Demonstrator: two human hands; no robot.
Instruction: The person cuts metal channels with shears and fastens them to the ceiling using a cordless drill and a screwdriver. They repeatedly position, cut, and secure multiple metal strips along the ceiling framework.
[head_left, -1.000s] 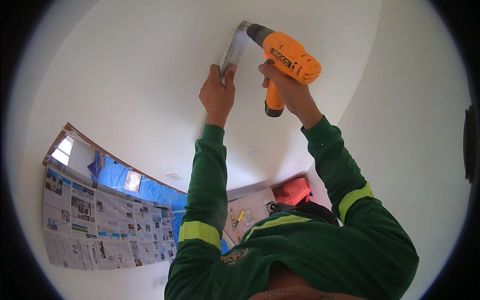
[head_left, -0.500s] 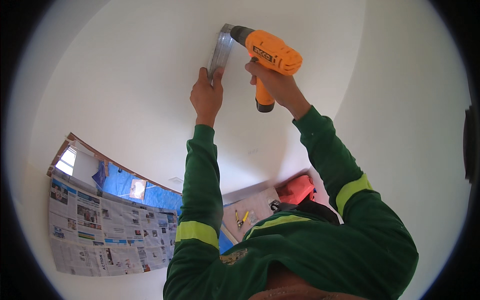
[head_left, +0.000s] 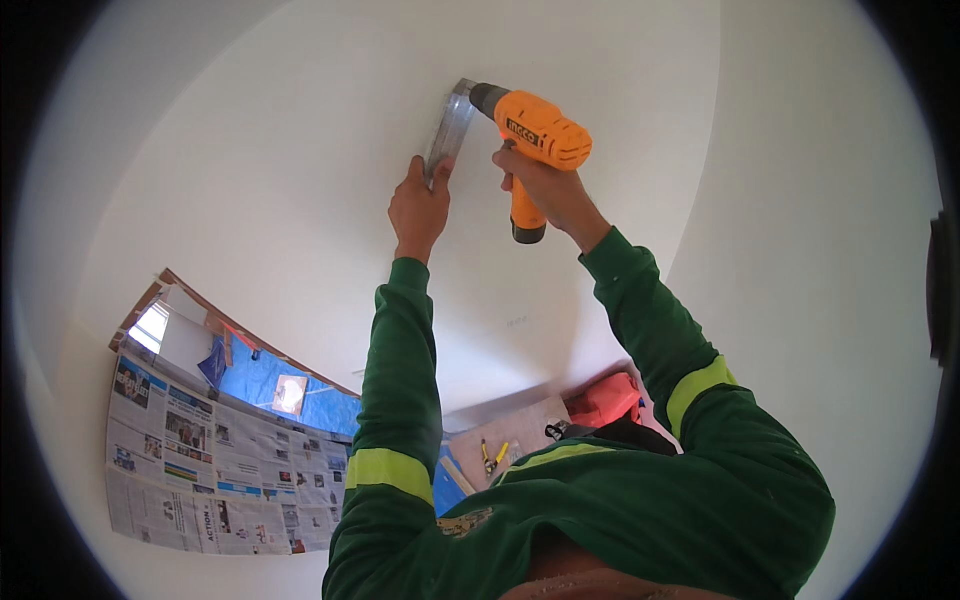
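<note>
My left hand [head_left: 419, 210] grips the lower end of a grey metal bracket [head_left: 452, 128], a narrow strip held lengthwise against the white wall [head_left: 330, 150]. An orange cordless drill [head_left: 535, 128] is in my right hand [head_left: 548, 185], its fingers wrapped round the handle near the trigger. The drill's black chuck points left at the bracket's upper end; the tip and any screw there are hidden. A small red glow shows by the trigger.
At lower left is a brown-framed opening [head_left: 250, 345] partly covered by newspaper sheets [head_left: 215, 455], with blue sheeting [head_left: 250, 375] beyond. Below me, yellow-handled pliers [head_left: 494, 457] lie on a pale board [head_left: 520, 427], beside a red bag [head_left: 604, 398]. A dark object [head_left: 938, 290] sits at the right edge.
Both hands, the bracket and the drill appear a little lower in the picture, as the whole view has shifted. The drill stays at the bracket's upper end and both grips are unchanged.
</note>
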